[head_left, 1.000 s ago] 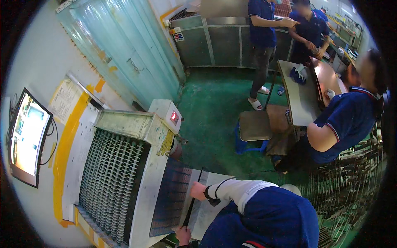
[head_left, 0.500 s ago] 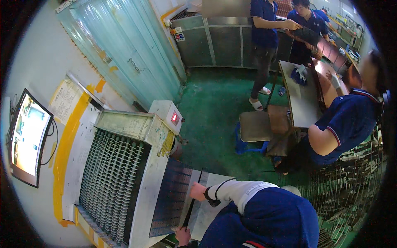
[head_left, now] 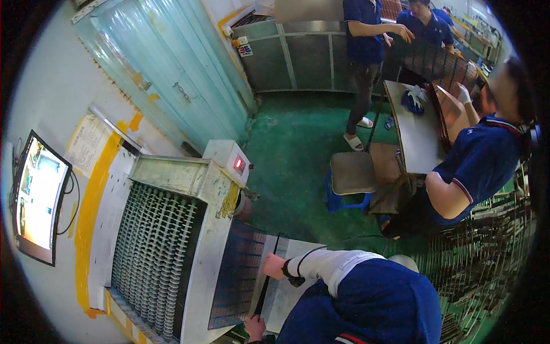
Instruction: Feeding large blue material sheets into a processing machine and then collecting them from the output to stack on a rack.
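A thin dark panel (head_left: 236,278) with fine lines across it lies flat on the white infeed ledge beside a roller machine. My right hand (head_left: 274,266), at the end of a white sleeve with a black wristband, closes on the panel's right edge. Closer to the lower edge of the view, my left hand (head_left: 255,328) has its fingers bent round the panel's lower right corner. A narrow black strip (head_left: 265,293) runs between the two hands. The undersides of both hands' fingers are hidden.
Left of the ledge are rows of roller wheels (head_left: 153,258); a white control box (head_left: 226,160) with a red display stands behind. A stool (head_left: 352,173) is on the green floor. Co-workers stand around a table (head_left: 409,129) at the right. Metal racks (head_left: 475,264) fill the lower right.
My hands and the panel stay nearly in place. At the right table, the dark sheet co-workers hold has shifted, one standing person's hand has let it go, and a white-gloved hand has come up.
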Demonstrator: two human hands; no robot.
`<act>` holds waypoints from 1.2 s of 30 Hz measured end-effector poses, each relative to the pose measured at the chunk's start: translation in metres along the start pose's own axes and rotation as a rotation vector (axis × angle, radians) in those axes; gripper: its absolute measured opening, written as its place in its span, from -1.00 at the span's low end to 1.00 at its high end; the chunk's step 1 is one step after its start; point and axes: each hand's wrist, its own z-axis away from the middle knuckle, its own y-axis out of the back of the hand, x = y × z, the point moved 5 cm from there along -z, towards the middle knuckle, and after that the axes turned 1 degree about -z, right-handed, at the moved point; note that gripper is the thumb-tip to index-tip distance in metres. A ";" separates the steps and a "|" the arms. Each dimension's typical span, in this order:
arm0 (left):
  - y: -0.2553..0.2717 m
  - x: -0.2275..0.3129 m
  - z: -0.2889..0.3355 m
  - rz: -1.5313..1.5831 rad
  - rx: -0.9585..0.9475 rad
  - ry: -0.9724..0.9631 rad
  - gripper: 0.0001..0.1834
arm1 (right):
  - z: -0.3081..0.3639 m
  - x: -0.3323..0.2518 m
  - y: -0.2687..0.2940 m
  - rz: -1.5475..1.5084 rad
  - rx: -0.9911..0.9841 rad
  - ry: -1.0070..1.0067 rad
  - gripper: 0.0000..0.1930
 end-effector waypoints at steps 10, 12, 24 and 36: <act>0.002 0.003 0.004 0.032 -0.026 0.024 -0.66 | 0.002 -0.002 0.000 0.011 0.036 0.024 -0.88; -0.001 0.001 0.002 0.029 -0.020 0.012 -0.66 | 0.002 -0.001 -0.002 0.023 0.043 0.016 -0.88; 0.006 0.007 0.005 -0.001 -0.002 0.004 -0.64 | 0.000 0.000 -0.006 0.013 0.007 0.025 -0.86; 0.007 0.020 0.002 -0.013 0.123 -0.084 -0.65 | 0.011 0.009 -0.005 0.001 0.029 0.016 -0.89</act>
